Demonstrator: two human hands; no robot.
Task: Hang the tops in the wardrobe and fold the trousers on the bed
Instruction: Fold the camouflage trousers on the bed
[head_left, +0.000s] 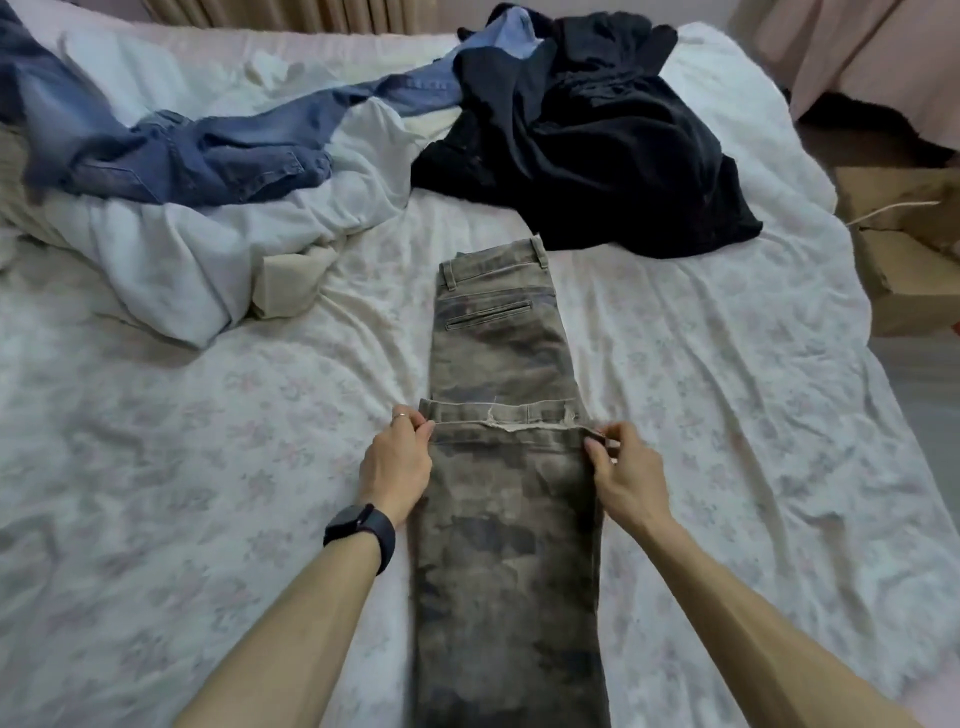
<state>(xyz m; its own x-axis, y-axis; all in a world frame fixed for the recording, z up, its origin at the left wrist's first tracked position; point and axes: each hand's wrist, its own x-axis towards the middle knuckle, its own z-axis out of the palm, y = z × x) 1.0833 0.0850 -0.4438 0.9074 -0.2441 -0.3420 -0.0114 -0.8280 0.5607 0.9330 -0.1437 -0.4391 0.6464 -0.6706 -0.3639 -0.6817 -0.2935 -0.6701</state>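
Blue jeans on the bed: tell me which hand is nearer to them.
Left. The left hand pinches the camouflage trousers at their left edge, below-right of the blue jeans; the right hand pinches the opposite edge, farther off.

The bedsheet (171, 447) lies bare either side of the camouflage trousers (504, 364); black clothes (602, 150), jeans (208, 156) and bunched white bedding (171, 254) block beyond

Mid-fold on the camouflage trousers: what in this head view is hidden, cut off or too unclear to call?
Head view: camouflage trousers run off the bottom edge; near end unseen.
Black pile: tangled and overlapping; tops or trousers, and how many, unclear.
Jeans: far left end cut by the frame edge.
Cardboard box: cut by the right edge; contents unseen.
Wardrobe: outside the frame.
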